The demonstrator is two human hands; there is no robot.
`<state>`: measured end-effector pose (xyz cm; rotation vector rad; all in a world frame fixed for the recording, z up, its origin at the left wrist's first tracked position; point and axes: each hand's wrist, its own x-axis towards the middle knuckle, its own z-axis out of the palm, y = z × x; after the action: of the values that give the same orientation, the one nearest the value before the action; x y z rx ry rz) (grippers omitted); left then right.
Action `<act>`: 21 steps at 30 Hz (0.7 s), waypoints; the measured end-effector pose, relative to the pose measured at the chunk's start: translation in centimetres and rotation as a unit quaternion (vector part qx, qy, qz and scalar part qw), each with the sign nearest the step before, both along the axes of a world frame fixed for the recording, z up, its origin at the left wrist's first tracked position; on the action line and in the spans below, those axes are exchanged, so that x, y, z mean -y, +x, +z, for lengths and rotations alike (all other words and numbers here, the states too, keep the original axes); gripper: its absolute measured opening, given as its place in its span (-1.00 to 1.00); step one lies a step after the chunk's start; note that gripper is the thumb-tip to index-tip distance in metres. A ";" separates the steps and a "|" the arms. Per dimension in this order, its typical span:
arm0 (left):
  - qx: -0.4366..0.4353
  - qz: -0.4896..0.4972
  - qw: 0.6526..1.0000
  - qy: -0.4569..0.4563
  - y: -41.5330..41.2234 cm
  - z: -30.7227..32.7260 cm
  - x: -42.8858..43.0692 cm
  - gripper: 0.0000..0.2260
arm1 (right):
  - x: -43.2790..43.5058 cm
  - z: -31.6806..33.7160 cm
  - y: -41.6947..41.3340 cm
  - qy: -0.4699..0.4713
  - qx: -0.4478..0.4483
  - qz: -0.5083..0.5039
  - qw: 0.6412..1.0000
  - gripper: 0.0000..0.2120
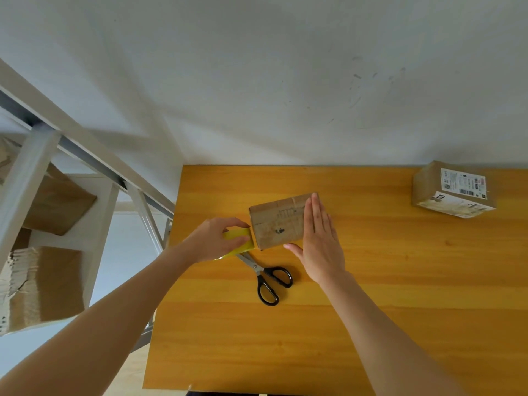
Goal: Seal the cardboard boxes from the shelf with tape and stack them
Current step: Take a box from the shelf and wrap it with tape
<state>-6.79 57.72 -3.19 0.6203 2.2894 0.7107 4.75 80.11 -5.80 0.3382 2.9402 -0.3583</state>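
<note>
A small worn cardboard box (pixel 275 224) lies on the yellow wooden table (pixel 371 295), a little left of centre. My right hand (pixel 318 241) rests flat on the box's right end, fingers straight and together. My left hand (pixel 213 238) grips a yellow tape roll (pixel 240 242) held against the box's left end. A second cardboard box (pixel 451 190) with a white shipping label stands at the table's far right, near the wall.
Black-handled scissors (pixel 267 277) lie on the table just in front of the box and tape. A white metal shelf (pixel 51 178) to the left holds several flat and folded cardboard boxes (pixel 45 284). A white wall runs along the table's far edge.
</note>
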 end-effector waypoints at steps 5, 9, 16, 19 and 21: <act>-0.010 -0.006 0.999 -0.036 -0.2 -0.3 0.0 -0.69 | 0.3 0.2 -0.4 0.001 -0.005 -0.015 1.000 0.01; 0.004 -0.014 0.998 -0.057 -0.2 -0.3 -0.1 -0.70 | 0.6 0.4 -0.2 -0.008 0.003 -0.036 0.999 0.09; -0.003 -0.011 1.000 -0.007 -0.1 0.2 -0.4 -0.85 | 0.8 1.0 -0.3 -0.112 -0.056 -0.137 0.983 0.01; -0.017 -0.015 1.000 -0.004 -0.1 0.2 -0.5 -0.88 | 2.0 0.9 2.2 -0.047 -0.173 -0.146 0.973 -0.21; -0.020 -0.015 1.000 -0.001 -0.3 0.2 -0.5 -0.89 | 3.3 0.2 3.9 0.014 -0.230 -0.087 0.969 -0.38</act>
<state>-7.05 58.20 -2.97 0.6727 2.3114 0.6870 8.64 76.78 -5.58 0.5931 3.3796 -0.4733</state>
